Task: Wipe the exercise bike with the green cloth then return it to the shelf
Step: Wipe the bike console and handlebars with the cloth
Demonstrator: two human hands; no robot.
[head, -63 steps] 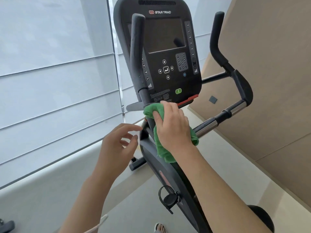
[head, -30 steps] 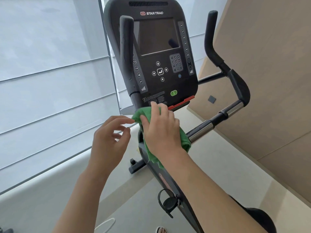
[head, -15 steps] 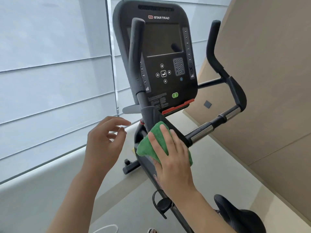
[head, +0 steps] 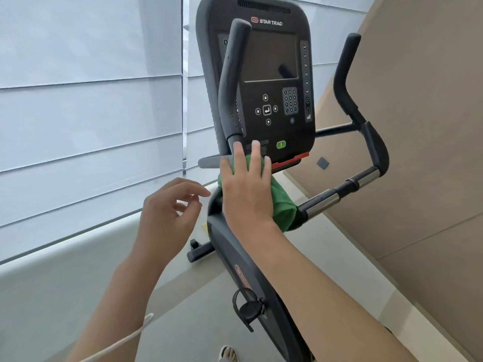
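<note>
The right hand's fingers (head: 254, 155) lie straight and spread, pressing the cloth (head: 283, 202) flat against the bike (head: 264, 288) just below the console (head: 271, 74), where the handlebar (head: 337, 197) meets the frame. The right hand (head: 245, 189) covers most of the cloth. The left hand (head: 167, 218) hangs beside it, fingers loosely curled, holding nothing. Pale blinds (head: 88, 113) fill the left.

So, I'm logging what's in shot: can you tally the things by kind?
Exercise bike: 1
Green cloth: 1
Hands: 2, left hand and right hand
Total: 4
</note>
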